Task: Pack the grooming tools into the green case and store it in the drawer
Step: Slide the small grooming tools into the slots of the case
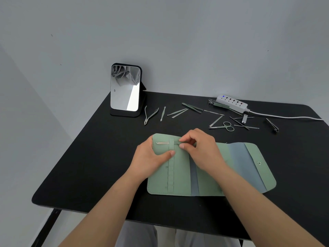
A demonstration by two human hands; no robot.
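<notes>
Green case (pixel 179 175) lies open on the bench (pixel 89 166); left hand (pixel 151 157) presses it flat, fingers straight, while right hand (pixel 197 147) pinches what looks like a slim tool (pixel 162 143) under the strap.

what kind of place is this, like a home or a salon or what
Probably a plain room at home or a small recording setup, not a salon: a bare grey wall, a small black table with a standing mirror, a white power strip, and grooming tools beside an open green case.
</notes>
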